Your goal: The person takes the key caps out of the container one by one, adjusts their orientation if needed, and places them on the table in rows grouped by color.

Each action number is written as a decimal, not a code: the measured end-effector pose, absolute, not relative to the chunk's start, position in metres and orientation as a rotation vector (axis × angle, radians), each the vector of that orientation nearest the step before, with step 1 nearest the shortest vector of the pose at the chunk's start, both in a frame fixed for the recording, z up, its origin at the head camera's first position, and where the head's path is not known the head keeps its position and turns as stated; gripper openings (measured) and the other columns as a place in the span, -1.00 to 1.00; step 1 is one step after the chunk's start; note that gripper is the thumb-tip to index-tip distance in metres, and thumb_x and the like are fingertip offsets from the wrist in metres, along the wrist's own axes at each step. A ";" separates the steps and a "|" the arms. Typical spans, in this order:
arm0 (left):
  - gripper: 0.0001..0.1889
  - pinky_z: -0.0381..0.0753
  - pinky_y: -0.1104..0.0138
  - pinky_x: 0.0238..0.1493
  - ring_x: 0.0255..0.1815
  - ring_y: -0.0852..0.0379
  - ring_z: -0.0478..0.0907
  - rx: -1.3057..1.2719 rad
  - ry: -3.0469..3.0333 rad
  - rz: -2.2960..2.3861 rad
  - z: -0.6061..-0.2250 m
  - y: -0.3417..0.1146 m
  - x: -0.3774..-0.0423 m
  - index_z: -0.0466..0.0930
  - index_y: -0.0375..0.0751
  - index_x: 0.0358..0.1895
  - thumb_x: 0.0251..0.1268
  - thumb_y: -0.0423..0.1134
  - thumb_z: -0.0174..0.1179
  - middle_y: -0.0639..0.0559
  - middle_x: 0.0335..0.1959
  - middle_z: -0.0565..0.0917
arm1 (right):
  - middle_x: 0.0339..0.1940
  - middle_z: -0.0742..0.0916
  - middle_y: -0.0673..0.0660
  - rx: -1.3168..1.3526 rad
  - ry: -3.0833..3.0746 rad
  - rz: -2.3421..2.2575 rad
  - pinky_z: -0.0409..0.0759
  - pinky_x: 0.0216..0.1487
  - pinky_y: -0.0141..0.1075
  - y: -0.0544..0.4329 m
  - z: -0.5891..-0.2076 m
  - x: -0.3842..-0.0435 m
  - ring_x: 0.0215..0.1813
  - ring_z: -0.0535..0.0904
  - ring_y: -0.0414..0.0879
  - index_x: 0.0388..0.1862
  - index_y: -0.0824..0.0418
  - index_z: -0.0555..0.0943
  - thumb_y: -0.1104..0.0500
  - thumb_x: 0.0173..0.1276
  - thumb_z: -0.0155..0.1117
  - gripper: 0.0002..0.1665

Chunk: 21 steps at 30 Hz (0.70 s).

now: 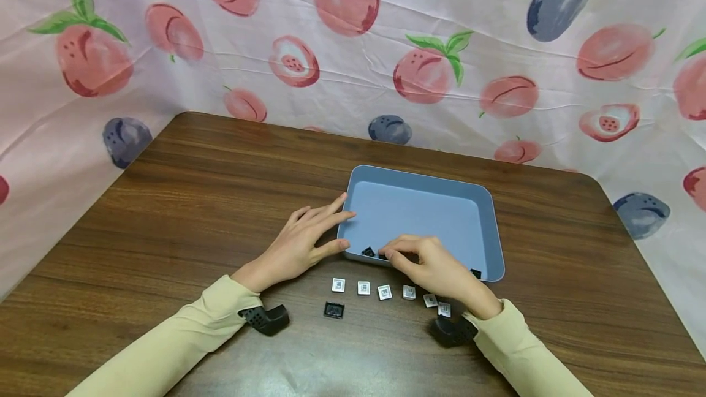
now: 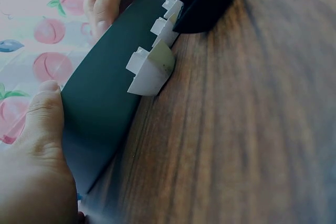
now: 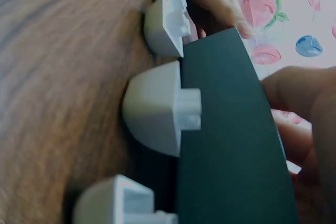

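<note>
A shallow blue tray [image 1: 419,210] lies on the table. My left hand [image 1: 300,244] spreads its fingers over the tray's left rim, thumb at the near corner. Reaching over the near wall, my right hand [image 1: 427,262] pinches a small black keycap [image 1: 383,256], mostly covered by the fingertips. Another black keycap [image 1: 368,252] lies inside the tray to the left of those fingers, and one more black keycap [image 1: 475,274] is in the near right corner. Several white keycaps [image 1: 363,288] sit stem side up in a row before the tray.
A wider black keycap [image 1: 333,310] lies on the wooden table [image 1: 220,182], nearer to me than the white row. Black wrist devices [image 1: 267,320] are strapped at both cuffs. A fruit-patterned cloth [image 1: 342,66] hangs behind the table and along its sides.
</note>
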<state>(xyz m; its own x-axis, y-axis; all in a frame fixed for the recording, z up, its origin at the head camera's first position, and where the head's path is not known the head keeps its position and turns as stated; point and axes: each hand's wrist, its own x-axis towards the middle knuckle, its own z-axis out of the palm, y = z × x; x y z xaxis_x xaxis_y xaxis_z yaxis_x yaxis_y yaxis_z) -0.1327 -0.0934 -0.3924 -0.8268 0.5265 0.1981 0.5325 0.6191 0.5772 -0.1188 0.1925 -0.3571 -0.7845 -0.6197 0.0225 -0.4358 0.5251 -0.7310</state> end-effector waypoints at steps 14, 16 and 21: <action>-0.41 -0.01 -0.25 0.52 0.58 0.00 0.24 -0.930 -2.820 -1.008 -0.393 -0.095 -0.133 0.33 0.18 0.54 0.51 0.12 0.13 0.13 0.68 0.05 | -0.15 0.82 -0.03 -1.050 2.475 -1.482 0.70 -0.03 -0.25 0.192 -0.361 -0.113 -0.12 0.73 -0.20 -0.08 0.14 0.81 0.20 0.26 0.55 -0.76; -0.40 -0.01 -0.25 0.52 0.58 0.00 0.25 -0.931 -2.820 -1.005 -0.393 -0.095 -0.132 0.33 0.16 0.54 0.51 0.12 0.13 0.14 0.68 0.05 | -0.20 0.82 -0.08 -1.295 2.540 -1.428 0.63 -0.02 -0.25 0.188 -0.363 -0.112 -0.13 0.70 -0.21 -0.13 0.10 0.81 0.20 0.19 0.60 -0.75; -0.40 -0.02 -0.25 0.52 0.58 0.00 0.24 -0.932 -2.818 -1.003 -0.393 -0.095 -0.133 0.33 0.16 0.54 0.52 0.12 0.12 0.17 0.68 0.04 | -0.25 0.81 -0.18 -1.775 2.615 -1.202 0.39 -0.08 -0.30 0.177 -0.362 -0.106 -0.20 0.62 -0.29 -0.24 0.02 0.80 0.12 0.11 0.66 -0.77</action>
<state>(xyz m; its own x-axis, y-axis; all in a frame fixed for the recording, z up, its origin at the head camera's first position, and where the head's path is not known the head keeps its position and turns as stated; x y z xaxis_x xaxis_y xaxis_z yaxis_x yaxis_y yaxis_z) -0.1327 -0.0946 -0.3928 -0.8232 0.5323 0.1977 0.5375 0.6181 0.5736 -0.1064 0.1774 -0.3618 -0.4280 -0.7159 0.5516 -0.8848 0.2075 -0.4172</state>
